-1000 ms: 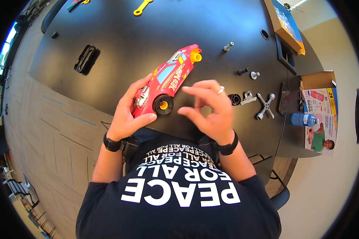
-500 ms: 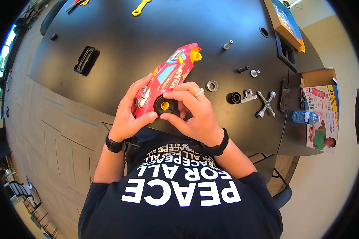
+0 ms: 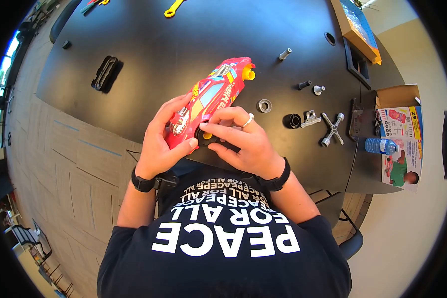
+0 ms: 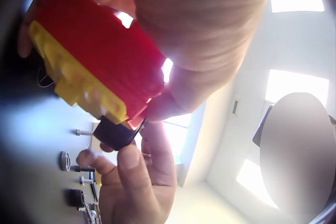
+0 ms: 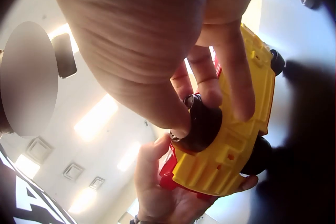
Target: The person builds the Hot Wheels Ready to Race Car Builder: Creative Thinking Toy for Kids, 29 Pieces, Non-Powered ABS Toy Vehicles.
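A red toy car (image 3: 218,92) with a yellow underside (image 5: 226,158) is held up near the table's front edge. My left hand (image 3: 161,131) grips its end, thumb along the near side and fingers over the far side. At that end, a black wheel (image 5: 203,127) sits against the car's side, and my right hand (image 3: 253,144) pinches it between thumb and fingers. Part of the wheel is hidden behind those fingers in the head view. A yellow hub (image 3: 249,73) shows bare at the car's other end, with no tyre around it.
Right of the car lie a grey ring (image 3: 264,106), a black wheel piece (image 3: 292,121), a silver part (image 3: 311,119) and a grey cross-shaped wrench (image 3: 333,130). A water bottle (image 3: 380,146) rests by a printed box (image 3: 400,121). Farther left is a black rack (image 3: 105,74).
My right hand has come in from the right and now pinches the wheel, which it was apart from. The car has tilted so more of its top faces up. My left hand keeps its grip.
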{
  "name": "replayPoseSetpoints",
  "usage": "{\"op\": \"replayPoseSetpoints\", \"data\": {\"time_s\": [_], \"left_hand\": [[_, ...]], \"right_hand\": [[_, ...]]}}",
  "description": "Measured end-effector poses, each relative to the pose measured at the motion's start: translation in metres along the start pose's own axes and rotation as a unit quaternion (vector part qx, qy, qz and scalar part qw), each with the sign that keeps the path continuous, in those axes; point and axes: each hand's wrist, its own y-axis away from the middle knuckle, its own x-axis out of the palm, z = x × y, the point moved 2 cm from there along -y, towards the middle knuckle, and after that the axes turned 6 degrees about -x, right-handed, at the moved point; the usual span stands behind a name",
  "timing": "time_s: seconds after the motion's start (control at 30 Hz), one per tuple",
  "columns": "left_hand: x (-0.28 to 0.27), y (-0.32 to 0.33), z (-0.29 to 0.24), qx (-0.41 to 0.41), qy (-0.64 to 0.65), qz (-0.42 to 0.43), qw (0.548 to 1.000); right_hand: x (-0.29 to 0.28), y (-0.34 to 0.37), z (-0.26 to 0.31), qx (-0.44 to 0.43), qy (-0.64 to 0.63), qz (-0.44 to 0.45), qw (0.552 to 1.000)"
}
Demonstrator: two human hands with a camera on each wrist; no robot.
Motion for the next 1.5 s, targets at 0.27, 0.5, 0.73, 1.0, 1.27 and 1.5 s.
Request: {"op": "replayPoseSetpoints", "data": {"time_s": [0.27, 0.5, 0.73, 1.0, 1.27, 1.5], "left_hand": [[-0.007, 0.0, -0.012, -0.062, -0.034, -0.002, 0.997], [-0.009, -0.001, -0.007, -0.061, -0.012, 0.008, 0.998], [-0.009, -0.003, -0.002, -0.038, 0.004, -0.005, 0.999], [-0.005, -0.001, -0.002, -0.048, 0.046, -0.012, 0.998], [-0.004, 0.0, 0.001, -0.052, 0.044, -0.017, 0.998], [-0.006, -0.004, -0.005, -0.044, 0.054, 0.005, 0.998]], "right_hand": [[0.004, -0.001, 0.005, -0.022, 0.031, 0.052, 0.998], [0.009, 0.003, 0.002, -0.012, 0.01, -0.027, 0.999], [0.014, 0.006, 0.006, -0.008, 0.083, -0.057, 0.995], [0.011, 0.006, 0.003, 0.008, 0.075, -0.031, 0.997], [-0.049, 0.02, -0.013, 0.111, 0.21, -0.15, 0.96], [-0.15, 0.072, -0.031, 0.236, 0.35, -0.19, 0.887]]}}
